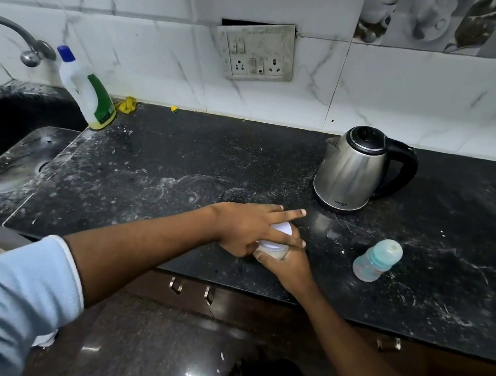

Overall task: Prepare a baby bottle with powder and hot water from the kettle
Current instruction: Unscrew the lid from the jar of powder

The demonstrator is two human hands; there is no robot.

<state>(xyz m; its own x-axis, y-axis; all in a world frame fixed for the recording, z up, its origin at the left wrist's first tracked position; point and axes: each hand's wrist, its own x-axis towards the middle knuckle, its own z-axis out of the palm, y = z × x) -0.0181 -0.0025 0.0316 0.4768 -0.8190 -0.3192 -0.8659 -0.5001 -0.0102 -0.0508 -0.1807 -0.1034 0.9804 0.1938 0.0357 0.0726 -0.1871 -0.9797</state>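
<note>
A small powder jar with a white lid (276, 240) stands on the black counter (182, 162) near its front edge. My right hand (286, 264) wraps around the jar's body from below. My left hand (248, 227) lies over the white lid, with two fingers stretched out toward the right. A capped baby bottle (375, 261) with a pale blue-green top stands to the right of the jar, apart from both hands. The steel kettle (354, 171) with a black handle and lid stands behind it, lid shut.
A sink (9, 144) with a tap (18, 35) is at the left, and a white and green detergent bottle (88, 91) stands by it. A yellow scrub cloth (128, 104) lies against the wall. A switch and socket plate (256, 52) hangs on the tiles. Drawer handles (191, 289) sit under the counter.
</note>
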